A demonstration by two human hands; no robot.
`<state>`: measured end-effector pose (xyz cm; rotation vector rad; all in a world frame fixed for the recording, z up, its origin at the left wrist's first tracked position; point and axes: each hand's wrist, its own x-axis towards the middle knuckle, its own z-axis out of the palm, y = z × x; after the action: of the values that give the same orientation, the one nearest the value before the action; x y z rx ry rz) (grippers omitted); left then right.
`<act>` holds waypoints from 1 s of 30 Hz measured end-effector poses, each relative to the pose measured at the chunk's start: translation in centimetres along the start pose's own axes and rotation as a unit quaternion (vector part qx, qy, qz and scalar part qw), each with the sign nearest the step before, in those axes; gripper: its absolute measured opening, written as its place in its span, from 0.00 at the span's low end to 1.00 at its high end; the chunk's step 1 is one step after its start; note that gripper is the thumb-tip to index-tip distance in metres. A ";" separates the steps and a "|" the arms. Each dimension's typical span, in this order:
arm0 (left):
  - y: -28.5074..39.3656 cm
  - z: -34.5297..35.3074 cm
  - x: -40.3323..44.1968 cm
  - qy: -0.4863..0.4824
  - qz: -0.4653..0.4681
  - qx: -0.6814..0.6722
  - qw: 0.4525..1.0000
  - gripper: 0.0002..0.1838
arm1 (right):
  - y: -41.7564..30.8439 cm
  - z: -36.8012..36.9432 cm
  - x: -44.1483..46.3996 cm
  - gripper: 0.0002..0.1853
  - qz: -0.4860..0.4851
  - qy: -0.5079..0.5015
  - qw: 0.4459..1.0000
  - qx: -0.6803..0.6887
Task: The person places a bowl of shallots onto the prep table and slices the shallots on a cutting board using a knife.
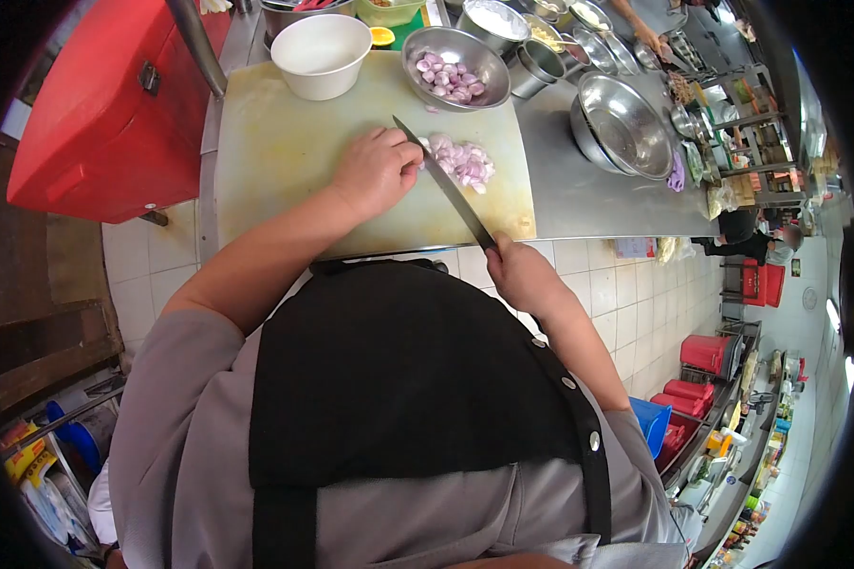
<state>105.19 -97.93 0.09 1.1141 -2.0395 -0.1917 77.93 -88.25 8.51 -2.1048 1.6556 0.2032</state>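
A long knife (455, 196) slants across the pale cutting board (275, 161), its handle in my right hand (522, 273). Close to the blade's upper end, my left hand (378, 171) rests on the board with its fingers curled. Whatever lies beneath those fingertips is hidden. Cut pieces of purple shallot (463, 162) lie in a loose pile just right of the blade. Behind the pile, a metal bowl (417, 47) holds peeled shallots (454, 80). A white bowl (321, 59) stands on the board's back left part.
Stacked steel bowls (626, 123) stand on the metal counter (565, 204) to the right. A cut orange fruit (381, 36) lies behind the board. At the left is a red cooler (104, 123). Another person's arm (640, 26) reaches in at the back right.
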 end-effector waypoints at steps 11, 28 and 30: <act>0.1 0.2 -0.2 0.020 0.004 -0.005 1.000 0.05 | -0.4 -0.3 0.4 0.13 -0.012 0.004 1.000 -0.017; 0.2 0.0 -0.2 0.025 0.001 0.003 1.000 0.04 | -0.7 -1.3 -0.3 0.14 0.000 -0.025 1.000 0.001; 0.1 0.0 -0.2 0.024 0.000 -0.004 1.000 0.05 | -0.5 -0.1 0.8 0.14 -0.010 -0.012 1.000 0.008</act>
<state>105.16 -97.66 0.01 1.1042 -1.9948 -0.1712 78.59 -88.90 8.38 -2.0990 1.6158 0.2085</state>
